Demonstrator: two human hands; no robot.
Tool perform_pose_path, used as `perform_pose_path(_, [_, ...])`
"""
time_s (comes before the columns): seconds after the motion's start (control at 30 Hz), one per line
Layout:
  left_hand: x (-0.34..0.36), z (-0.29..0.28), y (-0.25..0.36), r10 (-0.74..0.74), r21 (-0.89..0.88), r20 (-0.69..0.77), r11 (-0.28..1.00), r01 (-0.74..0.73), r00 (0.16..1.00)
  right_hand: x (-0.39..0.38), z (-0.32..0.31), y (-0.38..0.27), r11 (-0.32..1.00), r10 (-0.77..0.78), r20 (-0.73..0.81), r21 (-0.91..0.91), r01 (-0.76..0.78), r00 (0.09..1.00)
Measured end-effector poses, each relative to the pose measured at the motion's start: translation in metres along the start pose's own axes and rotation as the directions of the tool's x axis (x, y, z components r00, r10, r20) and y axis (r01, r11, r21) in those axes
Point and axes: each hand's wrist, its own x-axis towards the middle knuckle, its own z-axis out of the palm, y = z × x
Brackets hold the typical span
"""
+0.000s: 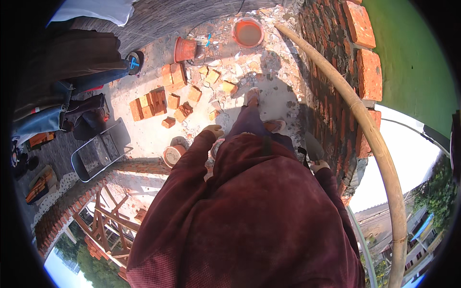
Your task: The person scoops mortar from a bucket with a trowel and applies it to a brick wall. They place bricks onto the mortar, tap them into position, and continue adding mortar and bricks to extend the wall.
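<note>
My right hand [321, 166], low at my right side, is closed round the handle of a trowel [314, 147]. Its grey blade points away from me, beside the brick wall [331, 91]. In front of my body on the left, my left hand [214, 130] hangs with its fingers loosely apart and nothing visible in it. Just below that hand a small bucket [216, 148] shows partly behind my sleeve. Another bucket [174, 155] stands left of my forearm. Loose orange bricks [183, 111] lie on the floor ahead of the left hand.
A bamboo pole [355, 103] leans along the wall. Farther off stand a mortar tub [248, 32] and a tilted orange bucket [185, 49], amid rubble. Stacked bricks [149, 104] lie left, near hanging clothes [72, 57] and a metal-framed chair [98, 152].
</note>
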Motion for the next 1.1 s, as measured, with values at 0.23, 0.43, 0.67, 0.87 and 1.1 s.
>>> perform_pose_path(0.23, [-0.033, 0.080, -0.016, 0.071, -0.451, -0.119, 0.885, -0.118, 0.990, 0.008, -0.029, -0.147, 0.963, -0.247, 0.029, 0.122, 0.242, 0.969])
perform_pose_path(0.43, [-0.053, 0.278, -0.099, -0.146, -0.626, 0.105, 0.759, 0.180, 0.984, 0.044, -0.032, -0.208, 0.951, -0.182, 0.305, 0.295, 0.088, 0.935])
perform_pose_path(0.67, [-0.036, 0.299, -0.105, -0.634, -0.781, 0.370, -0.608, -0.143, 0.679, 0.012, -0.020, -0.273, 0.901, -0.115, 0.431, 0.426, -0.089, 0.895])
perform_pose_path(0.87, [0.061, 0.296, -0.204, -0.352, 0.056, 0.632, -0.868, -0.493, 0.691, 0.005, 0.034, -0.285, 0.934, 0.073, 0.384, 0.297, -0.198, 0.920])
perform_pose_path(1.1, [0.121, 0.290, -0.278, -0.369, -0.033, 0.600, -0.898, -0.438, 0.710, 0.027, 0.040, -0.248, 0.905, 0.214, 0.322, 0.291, -0.311, 0.922])
